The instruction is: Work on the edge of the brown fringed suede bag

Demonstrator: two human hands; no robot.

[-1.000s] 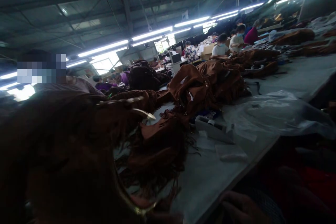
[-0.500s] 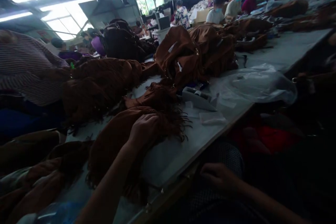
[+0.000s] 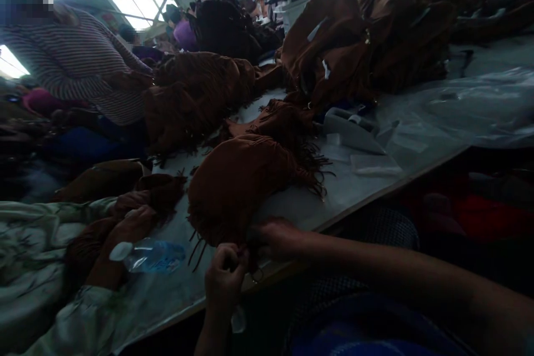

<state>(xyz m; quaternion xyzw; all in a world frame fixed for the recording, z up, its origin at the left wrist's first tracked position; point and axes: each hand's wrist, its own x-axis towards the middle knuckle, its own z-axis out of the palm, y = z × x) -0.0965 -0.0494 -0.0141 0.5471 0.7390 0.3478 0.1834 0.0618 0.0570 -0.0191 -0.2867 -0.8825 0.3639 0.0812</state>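
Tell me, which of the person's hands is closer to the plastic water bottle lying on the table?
The left hand. It sits just right of the water bottle, at the brown fringed bag's lower edge. The right hand is farther right, also at that edge.

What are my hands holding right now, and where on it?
Both the left hand and right hand pinch the near lower edge of the brown fringed bag, among its fringe.

Near the table's (image 3: 167, 289) front edge: clear plastic bottle (image 3: 150, 256), lying flat. Mid-table: grey tape dispenser (image 3: 352, 130). Toward the right edge: clear plastic sheeting (image 3: 471, 105). Along the far edge: heaped brown fringed bags (image 3: 367, 39); behind them, black backpack (image 3: 225, 22).
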